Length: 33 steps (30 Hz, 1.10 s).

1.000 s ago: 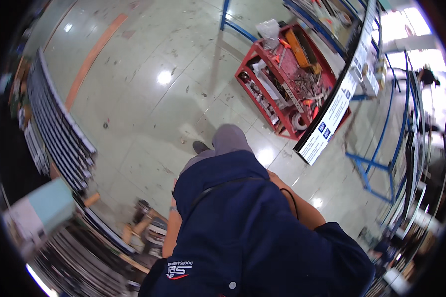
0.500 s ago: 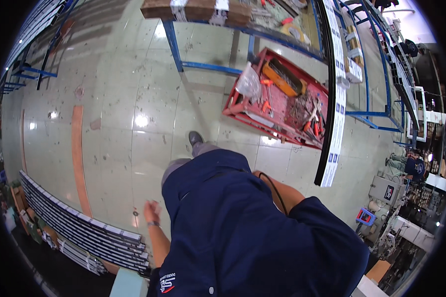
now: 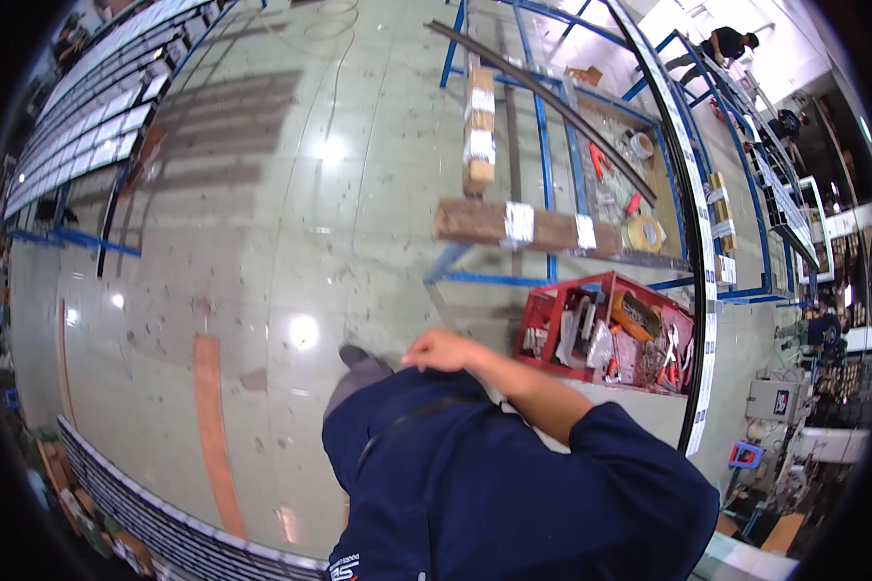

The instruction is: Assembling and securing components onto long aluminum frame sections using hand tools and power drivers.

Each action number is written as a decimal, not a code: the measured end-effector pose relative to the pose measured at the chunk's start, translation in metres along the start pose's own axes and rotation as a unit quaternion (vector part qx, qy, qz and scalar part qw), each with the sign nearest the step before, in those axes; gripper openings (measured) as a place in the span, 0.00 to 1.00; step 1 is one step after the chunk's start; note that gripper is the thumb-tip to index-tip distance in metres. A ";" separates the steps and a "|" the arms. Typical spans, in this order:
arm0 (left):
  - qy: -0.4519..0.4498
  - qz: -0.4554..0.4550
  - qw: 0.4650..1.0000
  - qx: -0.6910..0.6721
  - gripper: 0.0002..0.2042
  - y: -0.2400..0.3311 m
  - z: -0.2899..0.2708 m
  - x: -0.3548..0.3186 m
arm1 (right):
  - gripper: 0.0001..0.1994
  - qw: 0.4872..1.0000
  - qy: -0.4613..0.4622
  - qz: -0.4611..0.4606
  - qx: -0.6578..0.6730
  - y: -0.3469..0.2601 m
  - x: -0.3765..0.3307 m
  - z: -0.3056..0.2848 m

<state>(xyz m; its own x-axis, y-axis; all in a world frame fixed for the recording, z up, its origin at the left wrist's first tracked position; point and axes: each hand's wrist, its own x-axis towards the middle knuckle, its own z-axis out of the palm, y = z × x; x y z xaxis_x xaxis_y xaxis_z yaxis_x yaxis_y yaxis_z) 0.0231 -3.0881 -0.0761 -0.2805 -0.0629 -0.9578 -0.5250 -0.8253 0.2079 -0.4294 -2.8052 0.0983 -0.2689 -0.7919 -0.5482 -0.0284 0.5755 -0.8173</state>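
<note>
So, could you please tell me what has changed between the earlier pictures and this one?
The view has swung across the floor: the red tool tray now sits to the right, and a blue rack with wrapped wooden blocks fills the upper middle. The right hand has come up in front of the chest, bare and holding nothing. The left hand, low beside the body half a second ago, is out of sight. The dark blue work shirt stays in the foreground.
</note>
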 end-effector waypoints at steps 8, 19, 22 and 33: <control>0.192 0.269 0.913 0.238 0.17 0.453 0.051 0.055 | 0.16 0.979 0.142 -0.125 0.075 -0.128 0.090 -0.064; 0.145 0.211 0.936 0.243 0.15 0.619 0.248 0.167 | 0.17 0.958 0.262 -0.103 0.045 -0.238 0.251 -0.310; 0.018 0.341 0.568 0.749 0.07 0.554 0.183 0.197 | 0.16 0.953 0.274 -0.130 0.004 -0.277 0.299 -0.394; 0.041 0.221 0.469 0.854 0.14 0.736 0.365 0.278 | 0.18 0.966 0.244 -0.061 -0.053 -0.313 0.468 -0.672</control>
<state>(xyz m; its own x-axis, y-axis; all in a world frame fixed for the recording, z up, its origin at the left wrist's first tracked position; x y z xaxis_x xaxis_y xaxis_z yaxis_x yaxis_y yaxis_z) -0.7347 -3.5081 -0.1169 -0.6706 -0.0943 -0.7358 -0.3273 0.9278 0.1793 -1.1937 -3.2184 0.2169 -0.6787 -0.6792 -0.2792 -0.1794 0.5220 -0.8338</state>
